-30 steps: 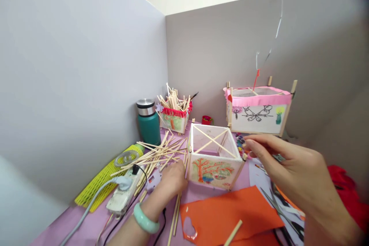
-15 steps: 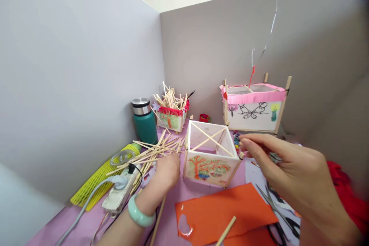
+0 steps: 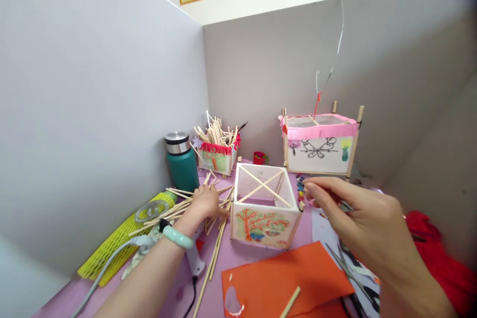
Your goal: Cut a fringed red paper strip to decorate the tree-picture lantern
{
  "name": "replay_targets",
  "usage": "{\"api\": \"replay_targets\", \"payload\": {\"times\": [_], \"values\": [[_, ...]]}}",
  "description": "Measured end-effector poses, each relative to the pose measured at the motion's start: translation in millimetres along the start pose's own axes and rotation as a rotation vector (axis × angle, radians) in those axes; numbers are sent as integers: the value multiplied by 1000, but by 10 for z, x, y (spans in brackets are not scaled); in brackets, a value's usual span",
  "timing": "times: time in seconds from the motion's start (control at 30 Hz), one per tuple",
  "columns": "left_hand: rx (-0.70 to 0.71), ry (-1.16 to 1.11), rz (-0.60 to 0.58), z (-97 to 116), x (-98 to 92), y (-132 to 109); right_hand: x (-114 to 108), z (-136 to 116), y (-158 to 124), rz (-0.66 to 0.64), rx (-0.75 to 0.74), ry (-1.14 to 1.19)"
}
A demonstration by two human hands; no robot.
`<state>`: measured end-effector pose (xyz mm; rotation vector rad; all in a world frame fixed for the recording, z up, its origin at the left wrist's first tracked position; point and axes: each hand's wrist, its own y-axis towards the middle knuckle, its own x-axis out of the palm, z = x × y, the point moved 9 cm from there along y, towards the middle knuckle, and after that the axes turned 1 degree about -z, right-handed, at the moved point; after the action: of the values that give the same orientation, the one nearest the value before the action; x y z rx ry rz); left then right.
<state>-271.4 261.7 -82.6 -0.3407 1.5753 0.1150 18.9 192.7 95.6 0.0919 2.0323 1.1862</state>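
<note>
My left hand (image 3: 206, 201), a pale green bangle (image 3: 178, 237) on its wrist, lies over a loose pile of thin wooden sticks (image 3: 179, 211). Its fingers are spread on the sticks, thumb to the right. My right hand (image 3: 357, 218) is raised at the right, thumb and forefinger pinched together; whatever is between them is too small to make out. Between the hands stands a box-shaped paper lantern (image 3: 265, 226) with a stick frame, a drawn tree on its front and two sticks crossed over its open top. The pinched fingertips are close to its right corner.
Behind stand a pink-trimmed lantern (image 3: 320, 156), a red-fringed box of sticks (image 3: 216, 159) and a teal bottle (image 3: 182, 169). Orange paper (image 3: 276, 278), scissors (image 3: 350, 271) and a corded glue gun (image 3: 196, 258) lie in front. Grey partitions (image 3: 261, 79) enclose the table.
My left hand has moved away from me and slightly left, further onto the stick pile, its fingers spreading and uncovering the glue gun. My right hand keeps its pinch. The view has shifted slightly.
</note>
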Motion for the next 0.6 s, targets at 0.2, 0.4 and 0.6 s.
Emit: {"api": "replay_targets", "payload": {"times": [0.2, 0.4, 0.6], "values": [[7, 11, -130, 66, 207, 38, 23, 17, 14, -9, 13, -11], [-50, -2, -144, -31, 277, 68, 71, 38, 17, -19, 14, 0], [-122, -24, -31, -104, 178, 184, 76, 47, 12, -31, 21, 13]]}}
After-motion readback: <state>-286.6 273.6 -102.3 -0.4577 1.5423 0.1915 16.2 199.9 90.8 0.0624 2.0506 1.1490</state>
